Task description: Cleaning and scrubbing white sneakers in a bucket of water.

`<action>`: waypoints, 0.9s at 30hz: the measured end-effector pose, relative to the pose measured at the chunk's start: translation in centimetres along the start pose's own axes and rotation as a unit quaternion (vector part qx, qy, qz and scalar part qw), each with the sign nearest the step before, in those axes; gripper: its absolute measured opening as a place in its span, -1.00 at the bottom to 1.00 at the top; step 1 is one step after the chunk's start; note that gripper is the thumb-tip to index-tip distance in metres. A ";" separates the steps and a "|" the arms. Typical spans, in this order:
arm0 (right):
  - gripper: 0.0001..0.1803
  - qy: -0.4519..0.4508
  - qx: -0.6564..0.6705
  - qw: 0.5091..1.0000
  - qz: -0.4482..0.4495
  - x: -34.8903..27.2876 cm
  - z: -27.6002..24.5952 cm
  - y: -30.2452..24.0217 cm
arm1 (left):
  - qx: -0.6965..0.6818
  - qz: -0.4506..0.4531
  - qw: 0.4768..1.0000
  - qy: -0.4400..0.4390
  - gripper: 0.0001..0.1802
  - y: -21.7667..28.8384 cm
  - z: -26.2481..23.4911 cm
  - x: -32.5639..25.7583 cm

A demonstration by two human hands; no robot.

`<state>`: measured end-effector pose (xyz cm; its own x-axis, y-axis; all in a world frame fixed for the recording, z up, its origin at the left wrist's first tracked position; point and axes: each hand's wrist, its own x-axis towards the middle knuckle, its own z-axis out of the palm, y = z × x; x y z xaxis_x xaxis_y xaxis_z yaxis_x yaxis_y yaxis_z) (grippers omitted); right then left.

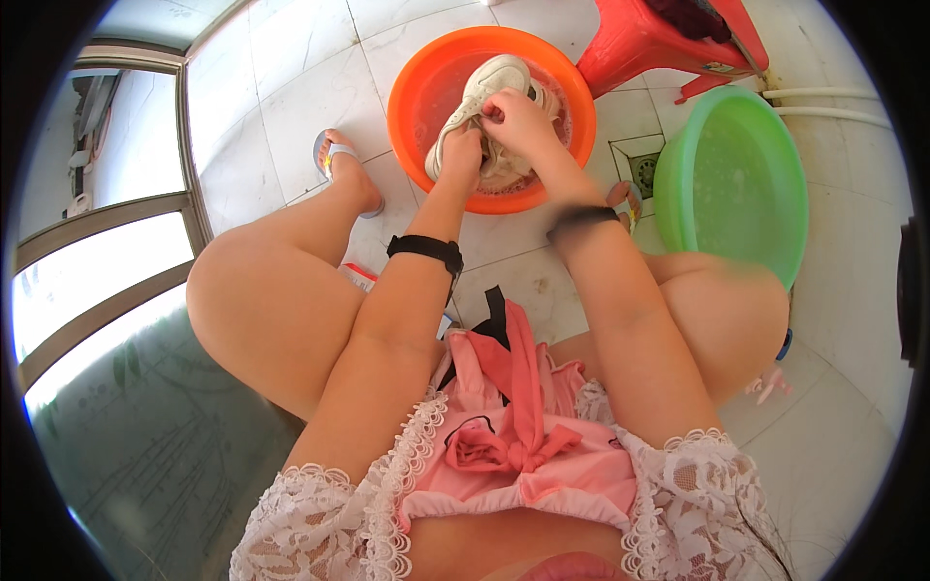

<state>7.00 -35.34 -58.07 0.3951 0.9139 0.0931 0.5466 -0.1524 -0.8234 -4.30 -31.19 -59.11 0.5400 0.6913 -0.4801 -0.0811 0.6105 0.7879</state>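
Note:
A whitish sneaker (498, 77) is held tilted over an orange basin (412, 73) of sudsy water, its toe pointing away from me. My left hand (461, 155) grips it at the opening, with the fingers partly hidden inside. Closed in a pinch, my right hand (515, 121) is at the sneaker's upper edge; what exactly lies between its fingertips is hard to see. Beneath the hands, another pale shoe (506, 172) sits in the basin, mostly covered by them and by the first sneaker.
To the right of the orange basin stands a green basin (678, 184) with water in it. A red plastic stool (630, 44) with dark cloth is at the back right. Between the basins is a floor drain (642, 172). A framed glass door (107, 208) borders the left side.

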 end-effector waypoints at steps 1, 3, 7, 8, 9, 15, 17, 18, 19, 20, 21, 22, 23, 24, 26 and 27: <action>-0.80 0.037 -0.020 0.998 -0.042 -0.2 0.2 -0.2 | 0.010 -0.017 1.000 -0.011 -0.54 -0.1 -0.2 0.0; -0.83 -0.048 0.028 0.998 0.006 0.6 -1.1 1.0 | 0.053 -0.005 0.999 0.006 -0.49 -1.0 0.3 -0.1; -0.86 -0.204 0.194 0.940 0.193 0.8 -2.5 0.9 | 0.140 0.023 0.990 -0.013 -0.41 -1.4 0.2 0.3; -0.86 -0.205 0.194 0.940 0.192 0.5 -2.2 0.7 | 0.140 0.023 0.990 -0.011 -0.41 -1.5 0.0 0.5; -0.86 -0.160 0.262 0.928 0.211 0.0 -1.8 0.4 | 0.146 0.044 0.988 -0.014 -0.39 -1.7 -0.2 0.6; -0.83 -0.140 0.223 0.938 0.224 0.6 -3.0 -1.5 | 0.152 0.040 0.988 -0.003 -0.39 -3.1 -0.8 1.9; -0.82 -0.172 0.106 0.950 0.236 1.0 -3.5 -2.0 | 0.144 0.040 0.989 -0.006 -0.40 -3.6 -0.8 1.8; -0.81 -0.216 0.057 0.949 0.223 1.2 -3.4 -2.1 | 0.176 0.037 0.983 -0.017 -0.40 -3.7 -0.7 1.7; -0.79 -0.260 0.008 0.943 0.209 1.3 -3.5 -2.3 | 0.164 -0.001 0.986 -0.031 -0.39 -3.7 -0.8 1.5; -0.79 -0.263 0.017 0.948 0.177 1.3 -3.7 -2.4 | 0.153 -0.037 0.986 -0.045 -0.38 -2.8 -0.7 0.8; -0.79 -0.263 0.018 0.948 0.176 1.3 -3.7 -2.2 | 0.154 -0.036 0.986 -0.044 -0.38 -2.9 -0.7 1.0; -0.79 -0.236 0.080 0.944 0.216 1.3 -3.7 -2.0 | 0.162 0.012 0.986 -0.033 -0.37 -3.1 -0.6 1.1; -0.79 -0.209 0.141 0.933 0.256 1.3 -3.6 -2.1 | 0.170 0.058 0.984 -0.022 -0.36 -2.8 -0.2 0.9; -0.79 -0.211 0.141 0.933 0.256 1.1 -3.5 -2.2 | 0.169 0.058 0.984 -0.021 -0.36 -2.4 0.0 0.6; -0.80 -0.112 0.244 0.905 0.329 0.6 -3.6 -2.3 | 0.280 0.056 0.958 -0.002 -0.36 -1.5 0.7 -0.1; -0.80 -0.112 0.242 0.906 0.329 0.6 -3.8 -1.5 | 0.278 0.057 0.959 -0.002 -0.36 -1.5 1.0 -0.1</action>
<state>9.28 -35.98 -54.66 0.3278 0.7472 -0.5781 -0.1614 -0.5586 -0.8136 -3.42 -32.54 -59.88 0.5573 0.7395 -0.3776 0.3188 0.2293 0.9197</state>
